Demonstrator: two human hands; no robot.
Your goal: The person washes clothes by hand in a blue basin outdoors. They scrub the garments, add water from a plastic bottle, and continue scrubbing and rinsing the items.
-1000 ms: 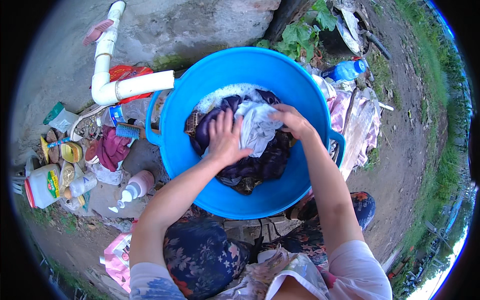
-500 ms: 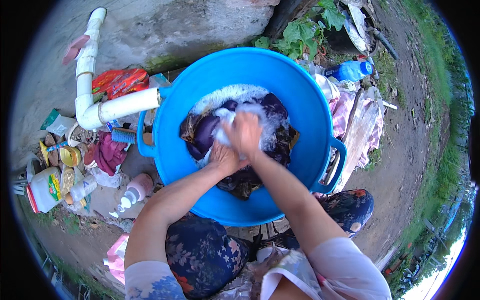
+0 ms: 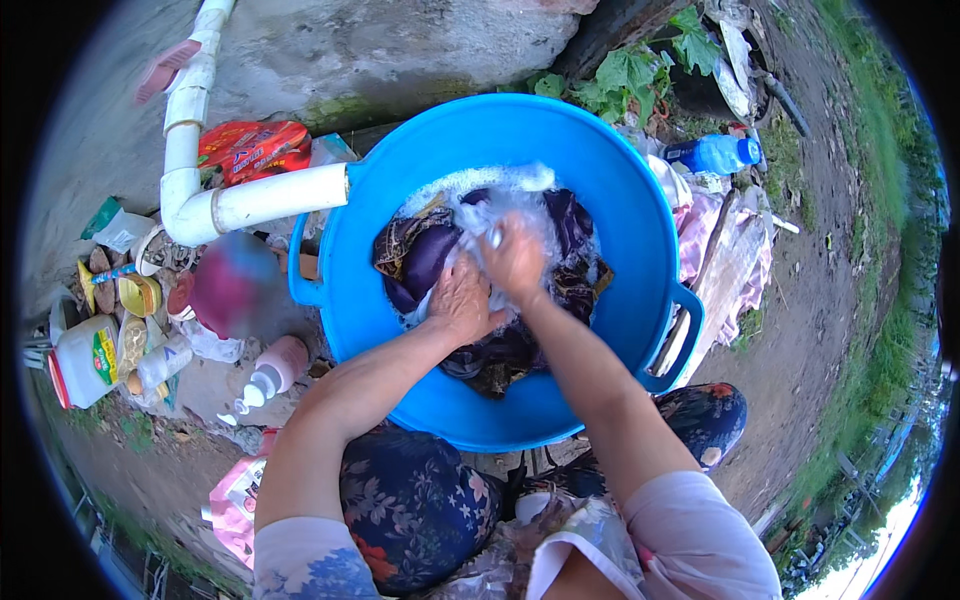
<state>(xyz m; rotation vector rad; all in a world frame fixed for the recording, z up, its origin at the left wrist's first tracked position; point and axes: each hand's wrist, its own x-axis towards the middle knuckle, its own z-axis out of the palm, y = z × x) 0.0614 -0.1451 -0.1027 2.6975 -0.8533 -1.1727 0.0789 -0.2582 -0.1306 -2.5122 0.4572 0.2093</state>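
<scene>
A large blue tub point(image 3: 400, 165) with side handles stands before me, holding wet dark purple clothes point(image 3: 432, 254), some with a gold-brown pattern, and white suds. My left hand point(image 3: 462, 300) presses down on the laundry in the middle, its fingers closing on foamy purple cloth and its thumb out to the right. My right hand point(image 3: 516, 262) is just beyond it, against the sudsy cloth. Motion smears its fingers, and foam covers the cloth between the hands. A small patch of foam point(image 3: 537, 178) is near the far wall of the tub.
A white drainpipe point(image 3: 280, 198) ends against the tub's left rim. On the left are a pink pump bottle point(image 3: 285, 362), a white jug point(image 3: 88, 362) and a red packet point(image 3: 255, 150). A blue bottle point(image 3: 715, 154) and pink cloth point(image 3: 745, 270) lie right, beside a plank.
My right hand has shifted a little right and nearer, slightly away from my left hand. Foam has spread toward the far side. The whole view has shifted slightly.
</scene>
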